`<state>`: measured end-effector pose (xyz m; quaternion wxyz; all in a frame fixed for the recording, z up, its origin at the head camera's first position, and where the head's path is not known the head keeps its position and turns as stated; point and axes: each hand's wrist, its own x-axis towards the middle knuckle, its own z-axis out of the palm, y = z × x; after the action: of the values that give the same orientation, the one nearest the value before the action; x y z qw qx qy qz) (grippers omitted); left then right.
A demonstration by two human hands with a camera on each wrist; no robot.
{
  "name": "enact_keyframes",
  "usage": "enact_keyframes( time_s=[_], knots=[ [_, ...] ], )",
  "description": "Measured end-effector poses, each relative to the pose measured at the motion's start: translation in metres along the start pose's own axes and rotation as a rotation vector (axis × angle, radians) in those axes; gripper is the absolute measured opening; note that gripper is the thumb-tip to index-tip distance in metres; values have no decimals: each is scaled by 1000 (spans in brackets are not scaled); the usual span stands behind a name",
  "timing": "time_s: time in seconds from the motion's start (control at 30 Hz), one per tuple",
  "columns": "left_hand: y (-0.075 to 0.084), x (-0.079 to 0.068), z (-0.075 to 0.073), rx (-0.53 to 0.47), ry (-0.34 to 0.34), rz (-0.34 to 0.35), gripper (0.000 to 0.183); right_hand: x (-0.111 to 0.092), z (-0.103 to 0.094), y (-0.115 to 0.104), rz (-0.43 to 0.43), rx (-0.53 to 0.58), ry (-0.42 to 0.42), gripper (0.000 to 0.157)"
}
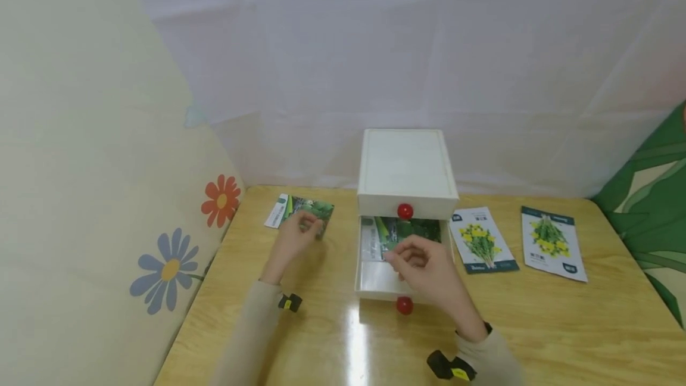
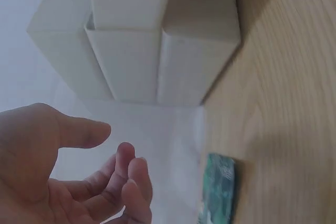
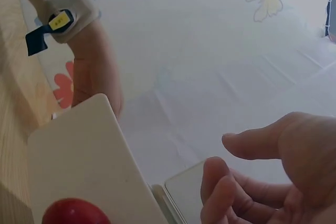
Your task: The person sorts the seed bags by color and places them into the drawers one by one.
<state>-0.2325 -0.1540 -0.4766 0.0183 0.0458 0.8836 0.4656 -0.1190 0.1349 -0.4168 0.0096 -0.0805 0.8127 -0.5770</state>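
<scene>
A white two-drawer box (image 1: 405,162) stands on the table, its lower drawer (image 1: 375,279) pulled out. Inside that drawer lies a green-and-white seed packet (image 1: 371,242). My right hand (image 1: 431,270) hovers over the drawer's right side, loosely curled, with a gap between thumb and fingers in the right wrist view and nothing in it. Left of the box, another green-and-white seed packet (image 1: 274,213) lies on the table, partly covered by my left hand (image 1: 296,237). In the left wrist view the thumb and bent fingers of that hand are apart and hold nothing, with the packet (image 2: 218,187) below.
Right of the box lie two seed packets with yellow flowers, one nearer (image 1: 482,240) and one farther right (image 1: 554,243). Red knobs stick out from the upper drawer (image 1: 405,211) and lower drawer (image 1: 404,305). A white cloth (image 1: 321,76) hangs behind the table.
</scene>
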Motion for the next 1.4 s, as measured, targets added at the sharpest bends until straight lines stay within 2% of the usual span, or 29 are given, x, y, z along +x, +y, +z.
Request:
enact_keyframes(
  time_s=[0.07, 0.2, 0.3, 0.43, 0.53, 0.73, 0.83, 1.03, 1.23, 1.4],
  knots=[
    [-7, 6, -1, 13, 2, -24, 24, 2, 5, -2, 6, -9, -20, 23],
    [-22, 16, 0, 85, 27, -27, 25, 5, 17, -4, 7, -27, -43, 28],
    [-32, 21, 0, 138, 63, -28, 26, 5, 29, -5, -18, -25, -59, 32],
    [-42, 24, -3, 161, 78, -52, 32, 2, 47, -9, -64, -6, -84, 31],
    [-47, 26, -6, 201, 92, -61, 37, -2, 61, -12, -74, 44, -118, 32],
    [-54, 32, -17, 323, 199, -67, 42, -4, 87, -17, -117, 157, -192, 34],
    [-59, 36, -25, 362, 233, -94, 45, -3, 100, -17, -142, 209, -216, 36],
    [-69, 41, -31, 374, 207, -175, 53, -7, 122, -12, -185, 232, -268, 41],
    [-71, 44, -32, 366, 193, -223, 59, -8, 141, 0, -240, 153, -221, 47],
    [-71, 46, -32, 379, 180, -231, 62, -8, 156, 11, -210, 57, -152, 54]
  ],
)
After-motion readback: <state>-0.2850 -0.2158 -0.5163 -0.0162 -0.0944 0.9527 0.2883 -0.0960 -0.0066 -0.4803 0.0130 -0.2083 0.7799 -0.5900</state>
